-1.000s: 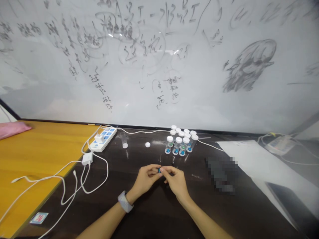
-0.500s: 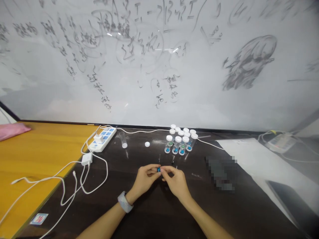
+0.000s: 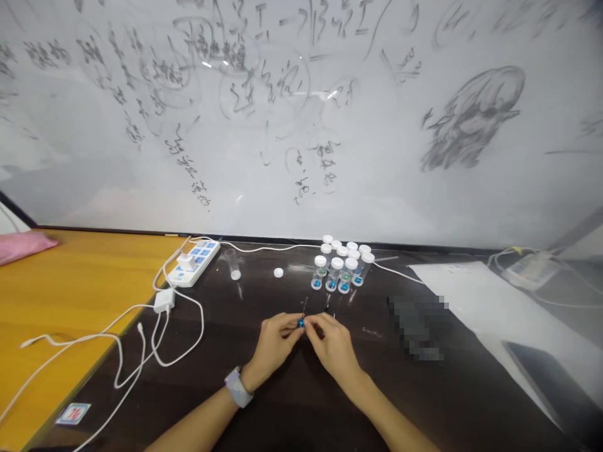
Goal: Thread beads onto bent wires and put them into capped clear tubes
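A small blue piece (image 3: 301, 322) is pinched between my two hands, low over the dark table. Thin dark wire-like parts (image 3: 304, 306) stick up just beyond it; its exact kind is too small to make out. My left hand (image 3: 274, 342) grips it from the left with thumb and fingertips closed. From the right, the thumb and index finger of my right hand (image 3: 335, 348) close on the same piece. Beyond the hands stand several clear tubes with white caps (image 3: 335, 276), with blue or green bits inside. A tiny dark part (image 3: 327, 302) lies between them and my right hand.
An uncapped clear tube (image 3: 233, 265) and a loose white cap (image 3: 279, 272) sit at the back left. Further left are a power strip (image 3: 200, 263), a charger (image 3: 164, 301) and tangled white cables. On the right lie white paper (image 3: 452, 295) and a dark flat device (image 3: 546, 383).
The wire-like parts above the blue piece have tilted slightly to the right. My hands have shifted only a little, still pinching it.
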`<state>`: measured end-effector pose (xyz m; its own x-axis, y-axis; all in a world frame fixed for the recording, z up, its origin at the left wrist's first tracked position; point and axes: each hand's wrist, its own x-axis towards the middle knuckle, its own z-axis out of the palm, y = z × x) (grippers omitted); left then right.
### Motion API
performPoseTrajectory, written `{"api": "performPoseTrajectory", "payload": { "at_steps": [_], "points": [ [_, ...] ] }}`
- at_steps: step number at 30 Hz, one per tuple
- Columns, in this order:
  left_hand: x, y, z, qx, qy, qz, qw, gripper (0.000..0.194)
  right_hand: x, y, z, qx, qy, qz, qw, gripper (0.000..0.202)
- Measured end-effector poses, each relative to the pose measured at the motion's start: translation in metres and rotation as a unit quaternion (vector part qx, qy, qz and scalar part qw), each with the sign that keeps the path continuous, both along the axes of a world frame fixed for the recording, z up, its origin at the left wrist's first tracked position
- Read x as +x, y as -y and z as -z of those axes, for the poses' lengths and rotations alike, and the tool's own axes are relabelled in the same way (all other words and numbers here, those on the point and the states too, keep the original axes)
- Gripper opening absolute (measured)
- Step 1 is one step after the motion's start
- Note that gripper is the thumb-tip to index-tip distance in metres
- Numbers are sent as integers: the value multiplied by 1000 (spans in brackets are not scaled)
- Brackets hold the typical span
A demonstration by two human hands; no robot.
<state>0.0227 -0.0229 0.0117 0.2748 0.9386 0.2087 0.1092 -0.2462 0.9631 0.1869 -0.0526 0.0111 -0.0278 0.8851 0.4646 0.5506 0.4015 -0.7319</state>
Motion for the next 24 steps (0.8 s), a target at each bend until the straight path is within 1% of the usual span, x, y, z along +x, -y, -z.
{"api": "performPoseTrajectory", "payload": {
  "at_steps": [3,6,9,11,15,17,19,21,24],
  "points": [
    [0,1,3,10,-9,-9,1000,26,0,0,0,30,41,-11,999,18],
    [1,1,5,14,-12,-12,1000,26,0,0,0,66,115,-15,991,21],
    [2,1,6,23,-11,-16,1000,26,0,-1,1,87,216,-2,973,24],
    [3,2,6,22,-4,-14,1000,27,0,-1,2,94,279,9,956,22],
    [4,1,7,4,15,-11,1000,28,-1,-2,3,112,355,24,928,20],
    [4,0,8,-11,24,-9,1000,30,-2,-3,4,121,367,35,922,21],
    [3,-2,9,-34,36,-2,999,32,-3,-4,4,127,355,43,925,22],
    [3,-4,9,-65,50,9,997,35,-2,-5,4,126,314,43,940,23],
    [2,-5,9,-107,76,15,991,39,-2,-6,6,107,212,32,971,26]
  ]
}}
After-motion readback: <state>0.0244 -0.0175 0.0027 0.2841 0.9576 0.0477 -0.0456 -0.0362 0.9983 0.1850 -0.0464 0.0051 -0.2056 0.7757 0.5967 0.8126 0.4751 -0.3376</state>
